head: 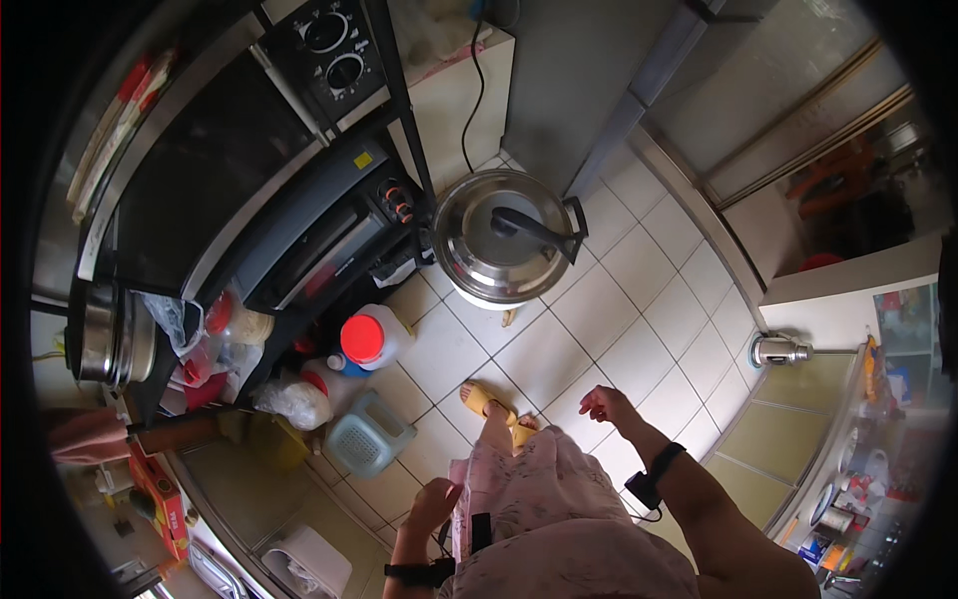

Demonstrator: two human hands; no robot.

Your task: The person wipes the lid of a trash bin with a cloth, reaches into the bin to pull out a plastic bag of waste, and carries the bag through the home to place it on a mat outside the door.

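My left hand [435, 503] hangs by the side of my pink patterned clothing [539, 494], its fingers loosely bent and nothing seen in them. Out to the right, my right hand [606, 408] is held above the tiled floor [599, 322], relaxed and empty. Both wrists wear black straps. Ahead of me stands a large steel pot with a lid [501, 247]; a black handle arches over the lid. Neither hand touches the pot. Closest to my left hand is a pale blue plastic stool [370, 434].
A rack on the left carries a black oven [217, 172] and a smaller appliance [314, 232]. A red-lidded plastic jar [367, 338] and bagged items stand below. A steel thermos [778, 350] is at right. A black cable [471, 112] hangs beyond the pot. A waste bin [310, 558] stands lower left.
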